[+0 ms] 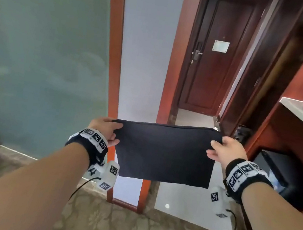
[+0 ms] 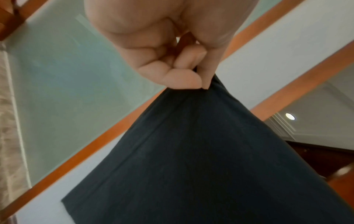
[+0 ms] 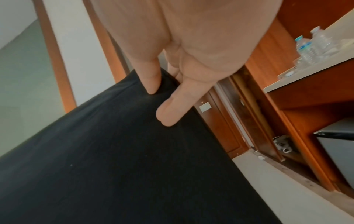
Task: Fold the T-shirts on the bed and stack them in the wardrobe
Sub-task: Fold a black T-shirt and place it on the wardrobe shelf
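folded black t-shirt (image 1: 165,152) held in the air as a flat rectangle, long axis running hand to hand, free edge hanging down toward the person. left hand (image 1: 105,130) pinches the shirt's upper left corner, thumb on top, fingers curled under; left wrist view confirms fingertips (image 2: 184,80) closed on the bunched corner. right hand (image 1: 225,149) grips the upper right corner, thumb on top; right wrist view shows a finger (image 3: 153,78) pressed into the cloth and another (image 3: 172,110) lying along its edge. bed not in view. dark wood door panel (image 1: 249,74), possibly the wardrobe, lies beyond and right of the shirt, nearer the right hand. judgement: carry phase; next move swings right end first.
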Demonstrator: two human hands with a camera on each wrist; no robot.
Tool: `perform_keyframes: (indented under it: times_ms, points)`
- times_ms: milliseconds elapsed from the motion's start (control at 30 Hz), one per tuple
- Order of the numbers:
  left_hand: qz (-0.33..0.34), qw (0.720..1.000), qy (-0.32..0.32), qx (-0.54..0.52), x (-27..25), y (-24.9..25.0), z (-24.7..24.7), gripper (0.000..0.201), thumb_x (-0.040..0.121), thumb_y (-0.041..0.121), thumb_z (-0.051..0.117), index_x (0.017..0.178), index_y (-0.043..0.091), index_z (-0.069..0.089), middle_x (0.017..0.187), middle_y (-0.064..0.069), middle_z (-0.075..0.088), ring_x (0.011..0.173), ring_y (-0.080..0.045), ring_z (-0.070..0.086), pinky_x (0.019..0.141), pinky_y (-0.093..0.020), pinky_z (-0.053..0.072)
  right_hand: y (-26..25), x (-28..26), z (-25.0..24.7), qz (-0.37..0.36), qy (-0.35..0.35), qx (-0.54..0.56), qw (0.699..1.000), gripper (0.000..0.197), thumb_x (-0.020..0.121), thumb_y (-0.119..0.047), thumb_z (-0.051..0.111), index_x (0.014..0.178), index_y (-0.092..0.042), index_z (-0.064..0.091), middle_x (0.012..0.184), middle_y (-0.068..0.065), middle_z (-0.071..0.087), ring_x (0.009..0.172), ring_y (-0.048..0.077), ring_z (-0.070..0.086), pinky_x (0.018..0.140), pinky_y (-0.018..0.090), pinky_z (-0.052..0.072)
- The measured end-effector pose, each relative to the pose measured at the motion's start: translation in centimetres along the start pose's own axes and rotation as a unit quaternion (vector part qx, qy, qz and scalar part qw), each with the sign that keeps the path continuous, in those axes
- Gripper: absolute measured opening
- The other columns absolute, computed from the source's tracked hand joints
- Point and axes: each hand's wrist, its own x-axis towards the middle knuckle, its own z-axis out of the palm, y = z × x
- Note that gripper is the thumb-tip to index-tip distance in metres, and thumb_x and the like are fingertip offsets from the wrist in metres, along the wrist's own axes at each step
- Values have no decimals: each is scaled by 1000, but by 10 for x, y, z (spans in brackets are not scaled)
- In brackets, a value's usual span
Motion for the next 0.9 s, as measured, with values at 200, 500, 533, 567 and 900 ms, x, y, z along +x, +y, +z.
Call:
perform_keyframes:
  times_ms: [200,500,533,567,900]
  points:
    - [-29,978,-197,-66,28,26,70,29,99,2,58,82,18,41,66,-3,28,56,-13,28,56,-29,27,2,20,-59,22,109,-100,989,14,97,-26,63,102,-14,66,93,15,68,68,27,71,70,46,63]
    - [92,929,-327,147,20,93,210,6,98,7,63,101,11,61,90,-12,71,72,-22,71,64,-34,58,-8,18,-177,75,250,-96,961,19,102,-25,53,114,-10,59,65,13,48,45,23,47,47,34,50]
    - [89,925,-340,145,22,99,228,9,96,5,64,101,11,60,92,-13,71,73,-23,71,63,-33,59,-8,23,-189,79,256,-69,961,23,104,-24,51,124,-12,55,65,13,48,43,21,45,44,30,47]
    - [84,923,-351,133,25,104,245,14,94,2,66,102,11,59,94,-14,70,75,-23,71,62,-32,60,-8,29,-200,82,266,-48,959,30,105,-23,50,135,-17,50,66,13,51,43,21,46,42,29,48]
    - [39,924,-380,-25,79,108,466,29,101,0,55,129,6,52,119,-25,68,61,-17,74,56,-27,61,2,176,-317,37,286,96,953,23,106,-21,49,126,-10,50,84,16,67,45,24,52,48,39,59]
